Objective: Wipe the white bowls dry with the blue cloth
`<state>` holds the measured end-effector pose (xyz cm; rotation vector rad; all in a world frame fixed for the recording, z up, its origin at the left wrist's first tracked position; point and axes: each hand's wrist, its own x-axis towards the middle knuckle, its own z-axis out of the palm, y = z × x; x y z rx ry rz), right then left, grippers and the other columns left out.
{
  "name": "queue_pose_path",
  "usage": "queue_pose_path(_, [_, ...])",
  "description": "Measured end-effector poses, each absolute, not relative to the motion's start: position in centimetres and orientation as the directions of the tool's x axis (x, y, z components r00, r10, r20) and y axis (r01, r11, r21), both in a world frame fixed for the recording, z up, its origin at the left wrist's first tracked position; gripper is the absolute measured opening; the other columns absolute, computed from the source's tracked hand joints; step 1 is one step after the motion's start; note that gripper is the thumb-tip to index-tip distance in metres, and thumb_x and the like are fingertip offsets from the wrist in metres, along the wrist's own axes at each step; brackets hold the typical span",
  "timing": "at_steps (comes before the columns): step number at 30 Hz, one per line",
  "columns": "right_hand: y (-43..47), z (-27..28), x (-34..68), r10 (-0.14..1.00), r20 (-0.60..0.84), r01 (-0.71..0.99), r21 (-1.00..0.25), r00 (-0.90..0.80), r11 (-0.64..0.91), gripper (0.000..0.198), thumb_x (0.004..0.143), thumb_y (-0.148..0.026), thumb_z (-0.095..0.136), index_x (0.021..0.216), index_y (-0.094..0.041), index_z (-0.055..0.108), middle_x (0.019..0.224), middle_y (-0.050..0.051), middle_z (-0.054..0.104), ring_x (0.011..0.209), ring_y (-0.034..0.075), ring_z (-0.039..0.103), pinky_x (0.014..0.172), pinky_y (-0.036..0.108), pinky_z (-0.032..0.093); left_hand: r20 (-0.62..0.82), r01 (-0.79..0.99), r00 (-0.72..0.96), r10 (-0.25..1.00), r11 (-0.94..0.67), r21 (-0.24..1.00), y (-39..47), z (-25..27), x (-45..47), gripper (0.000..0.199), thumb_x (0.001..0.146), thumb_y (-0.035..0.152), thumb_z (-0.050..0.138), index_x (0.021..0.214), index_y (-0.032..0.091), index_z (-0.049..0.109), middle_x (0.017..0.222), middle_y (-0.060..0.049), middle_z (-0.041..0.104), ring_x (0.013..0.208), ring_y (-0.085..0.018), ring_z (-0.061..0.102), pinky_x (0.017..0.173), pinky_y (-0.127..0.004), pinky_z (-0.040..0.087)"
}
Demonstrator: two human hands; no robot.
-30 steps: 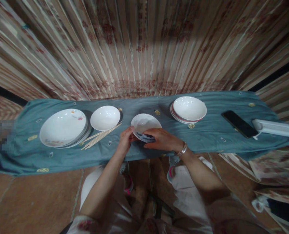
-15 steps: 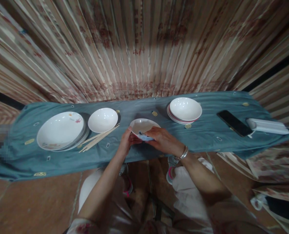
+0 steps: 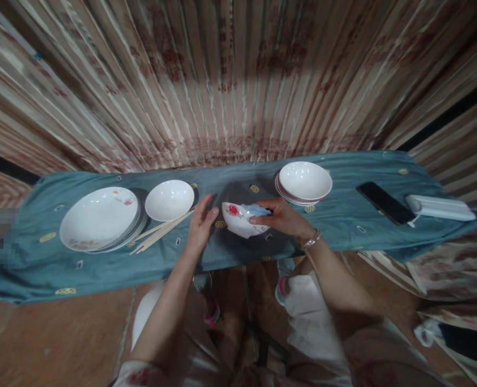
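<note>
My right hand (image 3: 281, 217) grips a small white bowl (image 3: 238, 221) with a red flower on its outside. The bowl is tipped, its outer side facing me. A light blue cloth (image 3: 254, 209) lies between my right fingers and the bowl. My left hand (image 3: 202, 220) is just left of the bowl, apart from it, with fingers spread and nothing in them. To its left, several wooden chopsticks (image 3: 158, 235) lie beside a single white bowl (image 3: 170, 200). A stack of white bowls (image 3: 306, 181) stands behind and right of my right hand.
A stack of large floral plates (image 3: 99, 220) stands on the left of the teal tablecloth (image 3: 113, 269). At the right lie a black phone (image 3: 385, 203) and a white oblong device (image 3: 442, 207). A pleated curtain (image 3: 230, 107) hangs behind the table.
My left hand has let go of the bowl and moved left, opening. My right hand has turned the bowl so its flowered outside shows.
</note>
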<state>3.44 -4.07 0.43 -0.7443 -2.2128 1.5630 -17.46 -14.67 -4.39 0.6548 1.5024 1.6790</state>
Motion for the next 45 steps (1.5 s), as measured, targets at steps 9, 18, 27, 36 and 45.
queue_pose_path(9, [-2.5,0.5,3.7,0.507,-0.159,0.197,-0.980,-0.847,0.021,0.033,0.066,-0.038,0.079,0.084,-0.011,0.071,0.066,-0.003,0.060,0.060,0.009,0.049,0.056,0.022,0.038,-0.104,-0.136,-0.264,0.959,0.070,0.988,-13.6,-2.4,-16.2,0.030,0.058,0.039,0.081,0.076,0.015,0.077,0.074,-0.005,0.073,0.070,-0.018,0.062,0.066,-0.026,0.046])
queue_pose_path(18, [-1.2,-0.6,3.2,0.578,-0.098,0.126,-0.992,-0.810,0.008,0.030,0.062,-0.034,0.082,0.079,-0.013,0.068,0.066,-0.005,0.058,0.061,0.008,0.048,0.058,0.021,0.037,-0.178,-0.253,-0.273,0.945,0.108,0.961,-13.7,-3.2,-15.8,0.026,0.051,0.036,0.086,0.062,0.015,0.076,0.059,-0.001,0.068,0.056,-0.014,0.056,0.057,-0.025,0.041])
queue_pose_path(27, [-2.2,-0.7,1.5,0.831,0.365,0.018,-0.912,-0.419,0.410,0.033,0.086,-0.045,0.061,0.106,-0.021,0.070,0.103,0.003,0.071,0.097,0.020,0.063,0.089,0.035,0.050,-0.287,-0.583,-0.439,0.851,-0.027,0.812,-13.7,-3.7,-15.1,0.035,0.048,0.036,0.089,0.072,0.013,0.077,0.073,-0.006,0.075,0.069,-0.015,0.064,0.073,-0.027,0.047])
queue_pose_path(36, [-8.6,-2.6,-2.8,0.468,0.457,0.342,-0.334,-0.757,0.878,0.058,0.095,-0.046,0.045,0.146,-0.018,0.041,0.156,0.014,0.033,0.149,0.031,0.015,0.117,0.056,0.018,-0.204,-0.620,-0.476,0.855,-0.162,0.768,-13.6,-3.8,-15.1,0.025,0.055,0.030,0.086,0.069,0.015,0.072,0.066,0.001,0.069,0.060,-0.009,0.058,0.063,-0.022,0.044])
queue_pose_path(45, [-5.2,-3.6,-2.7,0.657,0.440,0.303,-0.637,-0.612,0.709,0.050,0.101,-0.036,0.027,0.147,-0.022,0.038,0.155,0.009,0.035,0.147,0.021,0.024,0.120,0.046,0.021,-0.166,-0.634,-0.462,0.871,-0.193,0.749,-13.5,-3.7,-14.6,0.024,0.066,0.032,0.080,0.078,0.012,0.075,0.074,-0.005,0.073,0.069,-0.015,0.064,0.073,-0.027,0.047])
